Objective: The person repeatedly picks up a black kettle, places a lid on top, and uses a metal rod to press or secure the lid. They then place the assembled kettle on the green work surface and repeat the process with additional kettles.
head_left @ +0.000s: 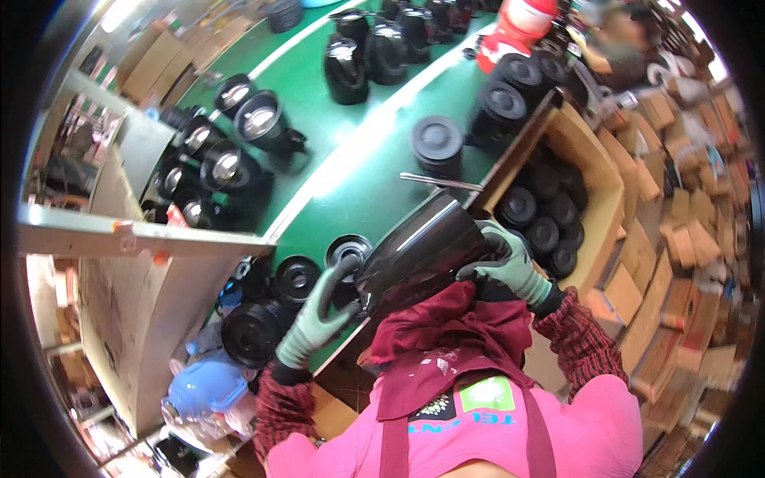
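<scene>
A glossy black pot-like shell (422, 251) is tilted in front of my chest, above the near edge of the green worktop. My right hand (512, 267), in a pale green glove with dark fingertips, grips its right end with bent fingers. At the lower left end, my left hand (319, 315), gloved alike, holds it between stretched fingers and thumb. Just behind that hand stand a round black part with a shiny ring (348, 251) and a black ring-topped part (296, 279). The inside of the shell is hidden from view.
Black pots with shiny insides (259, 119) crowd the worktop's left side; glossy black shells (347, 72) stand farther back. A ridged black lid (437, 139) and a metal rod (440, 182) lie ahead. A carton (602, 187) of round black parts is at right, a blue bag (207, 390) at left.
</scene>
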Demonstrator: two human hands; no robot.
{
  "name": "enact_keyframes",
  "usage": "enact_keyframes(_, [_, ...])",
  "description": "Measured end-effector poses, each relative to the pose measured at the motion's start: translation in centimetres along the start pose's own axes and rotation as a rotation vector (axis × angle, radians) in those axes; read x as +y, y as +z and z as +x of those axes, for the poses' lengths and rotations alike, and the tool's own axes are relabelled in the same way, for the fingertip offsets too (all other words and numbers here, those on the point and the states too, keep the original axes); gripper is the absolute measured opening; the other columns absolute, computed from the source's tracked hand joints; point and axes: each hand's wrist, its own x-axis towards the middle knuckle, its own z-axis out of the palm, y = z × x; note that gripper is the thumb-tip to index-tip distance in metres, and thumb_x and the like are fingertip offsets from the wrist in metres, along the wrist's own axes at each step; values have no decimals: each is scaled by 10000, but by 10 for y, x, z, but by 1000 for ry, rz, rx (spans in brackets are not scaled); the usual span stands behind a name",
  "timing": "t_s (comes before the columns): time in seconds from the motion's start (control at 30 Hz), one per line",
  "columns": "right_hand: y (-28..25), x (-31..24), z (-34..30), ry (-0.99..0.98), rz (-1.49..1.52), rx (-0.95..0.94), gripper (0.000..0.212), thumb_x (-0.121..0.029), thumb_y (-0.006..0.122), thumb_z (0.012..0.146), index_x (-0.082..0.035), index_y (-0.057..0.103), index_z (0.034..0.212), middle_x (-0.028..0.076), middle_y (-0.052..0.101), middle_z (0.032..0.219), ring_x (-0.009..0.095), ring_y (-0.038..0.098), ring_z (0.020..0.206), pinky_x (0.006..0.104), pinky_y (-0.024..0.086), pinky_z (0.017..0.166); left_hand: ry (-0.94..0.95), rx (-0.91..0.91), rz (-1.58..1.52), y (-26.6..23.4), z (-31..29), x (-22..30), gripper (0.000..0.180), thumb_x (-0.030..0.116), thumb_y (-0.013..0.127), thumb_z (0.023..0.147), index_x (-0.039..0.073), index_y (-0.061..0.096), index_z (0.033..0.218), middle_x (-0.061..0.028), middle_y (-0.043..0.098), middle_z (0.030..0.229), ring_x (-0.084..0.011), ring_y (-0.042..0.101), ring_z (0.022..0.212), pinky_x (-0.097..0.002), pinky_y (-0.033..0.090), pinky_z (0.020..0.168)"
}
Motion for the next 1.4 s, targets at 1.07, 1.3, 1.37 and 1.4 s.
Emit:
enact_keyframes(1.07, [-44, 46, 172, -117, -785, 242, 947, -507, 830, 746, -302, 375, 1551, 125, 392, 1534, 349, 403, 1369, 585, 345, 1125, 347, 357, 801, 46, -65, -184, 492, 274, 576, 991, 55, 517, 1428, -142, 573, 1404, -266, 584, 1252, -386, 484, 1047])
enact_keyframes(1.3, [30, -8, 31, -230, 68, -12, 928, -182, 854, 805, -61, 330, 1561, 119, 415, 1525, 250, 407, 1416, 386, 261, 1209, 388, 138, 780, 44, -24, -146, 522, 277, 629, 961, 59, 521, 1423, -139, 577, 1400, -273, 583, 1250, -399, 487, 1044])
enact_keyframes(1.37, [35, -8, 13, -238, 248, 63, 865, -249, 836, 834, -34, 378, 1535, 128, 382, 1542, 256, 377, 1440, 384, 264, 1203, 394, 85, 774, 47, -16, -138, 532, 275, 647, 950, 59, 523, 1421, -138, 579, 1397, -274, 584, 1249, -403, 489, 1042])
enact_keyframes(1.4, [33, -8, 3, -228, 217, 70, 846, -269, 829, 843, -26, 393, 1525, 132, 373, 1545, 254, 374, 1441, 383, 267, 1202, 394, 62, 772, 48, -14, -135, 538, 274, 656, 945, 59, 523, 1420, -138, 580, 1396, -275, 584, 1248, -405, 490, 1041])
